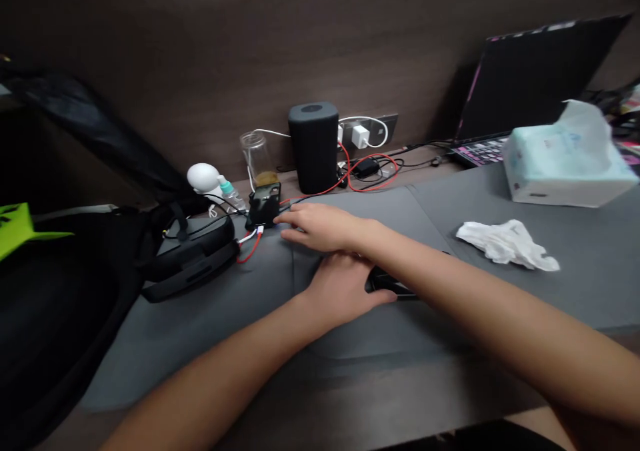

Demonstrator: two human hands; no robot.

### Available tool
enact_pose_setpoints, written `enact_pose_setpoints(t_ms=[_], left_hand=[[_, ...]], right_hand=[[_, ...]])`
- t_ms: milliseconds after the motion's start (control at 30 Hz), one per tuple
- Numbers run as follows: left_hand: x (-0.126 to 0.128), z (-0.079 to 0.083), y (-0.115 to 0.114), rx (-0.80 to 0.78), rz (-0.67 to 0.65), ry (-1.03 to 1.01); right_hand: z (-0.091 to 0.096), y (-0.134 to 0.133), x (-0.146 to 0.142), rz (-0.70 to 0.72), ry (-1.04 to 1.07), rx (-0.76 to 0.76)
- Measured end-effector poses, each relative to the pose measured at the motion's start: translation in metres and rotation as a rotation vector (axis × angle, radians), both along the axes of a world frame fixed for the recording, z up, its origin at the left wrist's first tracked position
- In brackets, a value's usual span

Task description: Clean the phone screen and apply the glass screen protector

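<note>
My right hand (pixel 320 228) reaches left across my left wrist area, its fingers stretched out and apart, with the tips just beside a black smartphone (pixel 265 203). The phone leans upright with a white and a red cable (pixel 253 244) at its lower edge. Under my right forearm lies my left hand (pixel 343 288), at the left end of a flat black glossy object (pixel 395 284). Its thumb runs along the near edge of that object; the other fingers are hidden by my right arm. Much of the black object is covered too, so its kind does not show.
Left are a black headset (pixel 195 258) and a black bag (pixel 65 304). Behind stand a glass jar (pixel 257 154), a small dropper bottle (pixel 233 194), a black speaker (pixel 314 148) and a charger (pixel 360 136). Right are a crumpled tissue (pixel 507 243), a tissue pack (pixel 560 164) and a laptop (pixel 535 78).
</note>
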State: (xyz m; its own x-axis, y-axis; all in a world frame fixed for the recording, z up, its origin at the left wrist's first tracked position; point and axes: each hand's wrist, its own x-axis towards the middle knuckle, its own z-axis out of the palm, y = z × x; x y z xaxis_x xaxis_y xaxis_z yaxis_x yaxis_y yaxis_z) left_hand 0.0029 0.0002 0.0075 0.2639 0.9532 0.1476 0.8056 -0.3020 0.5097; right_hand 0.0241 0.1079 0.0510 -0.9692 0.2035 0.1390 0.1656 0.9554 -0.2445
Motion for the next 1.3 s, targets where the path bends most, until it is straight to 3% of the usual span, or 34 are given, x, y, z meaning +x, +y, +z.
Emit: enact_pose_setpoints(t_ms=[267,833,1300], left_hand=[[-0.001,-0.001,0.004,0.004,-0.012,-0.074],[-0.001,-0.001,0.005,-0.007,-0.011,-0.089],[-0.002,-0.002,0.009,-0.009,-0.024,-0.107]], right_hand=[[-0.006,0.005,-0.032,0.028,-0.048,-0.075],[-0.007,0.011,-0.033,-0.022,-0.082,-0.085],[-0.010,0.022,-0.046,-0.157,-0.080,-0.128]])
